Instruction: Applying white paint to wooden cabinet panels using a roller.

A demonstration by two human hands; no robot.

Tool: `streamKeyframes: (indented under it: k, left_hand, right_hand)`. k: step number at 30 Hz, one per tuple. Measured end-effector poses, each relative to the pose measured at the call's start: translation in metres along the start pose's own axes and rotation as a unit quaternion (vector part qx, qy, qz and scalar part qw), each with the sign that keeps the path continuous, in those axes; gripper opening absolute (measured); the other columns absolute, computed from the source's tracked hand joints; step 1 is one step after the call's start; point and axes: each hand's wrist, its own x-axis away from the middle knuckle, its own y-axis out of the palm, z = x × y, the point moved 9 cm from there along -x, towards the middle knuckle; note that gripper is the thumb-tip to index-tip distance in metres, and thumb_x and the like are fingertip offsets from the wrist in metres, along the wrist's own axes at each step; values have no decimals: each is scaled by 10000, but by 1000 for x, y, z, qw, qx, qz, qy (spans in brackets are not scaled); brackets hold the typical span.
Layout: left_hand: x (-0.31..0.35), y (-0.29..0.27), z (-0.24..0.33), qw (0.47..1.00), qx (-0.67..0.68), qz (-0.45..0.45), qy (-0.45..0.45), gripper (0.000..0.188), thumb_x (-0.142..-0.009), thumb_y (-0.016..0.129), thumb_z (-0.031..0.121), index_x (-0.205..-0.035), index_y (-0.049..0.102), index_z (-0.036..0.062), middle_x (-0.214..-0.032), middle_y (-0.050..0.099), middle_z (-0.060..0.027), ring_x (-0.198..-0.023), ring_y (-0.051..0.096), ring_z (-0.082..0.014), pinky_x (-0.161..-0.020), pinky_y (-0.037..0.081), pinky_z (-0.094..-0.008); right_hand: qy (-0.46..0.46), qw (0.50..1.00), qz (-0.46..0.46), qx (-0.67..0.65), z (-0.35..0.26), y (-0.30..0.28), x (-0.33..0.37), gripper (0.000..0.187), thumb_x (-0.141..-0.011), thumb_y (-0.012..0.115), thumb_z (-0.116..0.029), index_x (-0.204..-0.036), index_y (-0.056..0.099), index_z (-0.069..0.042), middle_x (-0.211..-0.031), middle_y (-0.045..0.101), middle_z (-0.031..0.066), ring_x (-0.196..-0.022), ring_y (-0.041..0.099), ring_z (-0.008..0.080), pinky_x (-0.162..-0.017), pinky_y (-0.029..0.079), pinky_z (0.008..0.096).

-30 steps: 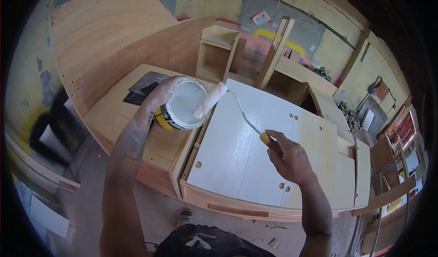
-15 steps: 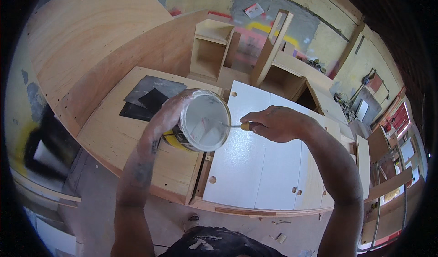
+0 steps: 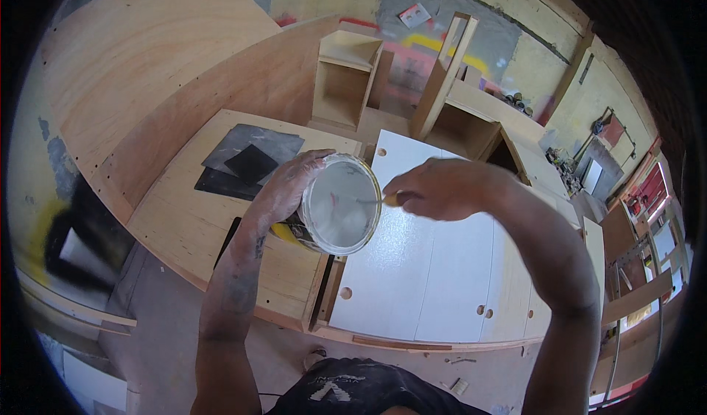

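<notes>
My left hand (image 3: 293, 187), dusted with white, is closed around the side of a round tub (image 3: 305, 227) with a yellow and black outside. The tub is tilted so that its mouth faces me, and white material coats its inside. In my right hand (image 3: 451, 188) is a yellow-handled tool (image 3: 395, 199) with a thin metal shaft. The shaft passes over the tub's right rim into the white material, where its tip is hard to make out. Both hands are above the white-painted panels (image 3: 398, 268) and the bare plywood board to their left.
Dark sanding sheets (image 3: 252, 164) lie on the plywood board (image 3: 184, 209). Beyond stand an open wooden cabinet (image 3: 342, 83) and an upright wooden frame (image 3: 442, 76). A large curved plywood sheet (image 3: 147, 69) rises at the left. Small debris (image 3: 459, 385) dots the floor near my feet.
The tub and my left hand have shifted slightly right and down. My right hand has turned and come closer to the tub's rim, its outline somewhat blurred, still holding the tool.
</notes>
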Motion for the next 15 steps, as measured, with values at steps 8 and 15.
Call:
streamKeyframes:
  k: [8,15]
  left_hand:
    - [0,3,3,997,-64,15,29,470,-1020,386,329,-1295,554,-14,-1300,579,-195,-1190,560,-285,-1035,407,-352]
    - [0,10,11,993,-114,2,39,469,-1017,389,321,-1299,559,-13,-1286,589,-201,-1179,559,-271,-1037,396,-344]
  right_hand:
    - [21,999,-13,22,17,-31,29,377,-946,511,-278,-1284,608,-142,-1193,668,103,-1099,626,283,-936,475,400]
    - [-5,1000,-5,26,10,4,13,385,-958,511,-292,-1299,585,-130,-1143,675,118,-1066,633,284,-908,478,416]
